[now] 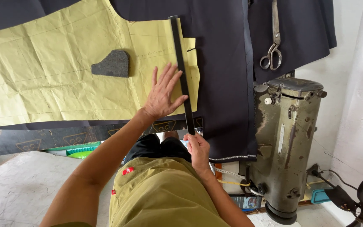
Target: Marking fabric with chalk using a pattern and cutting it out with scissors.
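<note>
- Pressing flat, the left hand (162, 94) lies on the yellow paper pattern (55, 71) with its fingers spread wide apart, holding nothing.
- The fingertips of that hand touch the long black ruler (182, 71), which lies along the right edge of the paper.
- The right hand (198, 148) is closed around the near end of the ruler, just past the table edge.
- The far end of the ruler reaches up close to the top edge of the paper.
- The paper lies on top of dark navy cloth (225, 84), and a thin strip of cloth shows along the paper's near edge.
- A small grey felt weight (113, 64) sits on the paper, left of the spread hand and apart from it.
- Lots of bare paper lies open to the left of the weight.
- To the right of the ruler there is a wide band of bare cloth.
- Big metal scissors (274, 46) rest on the cloth further right, well apart from both hands.
- An old green sewing machine (288, 143) stands close beside the cloth's right edge, so that side is tight.
</note>
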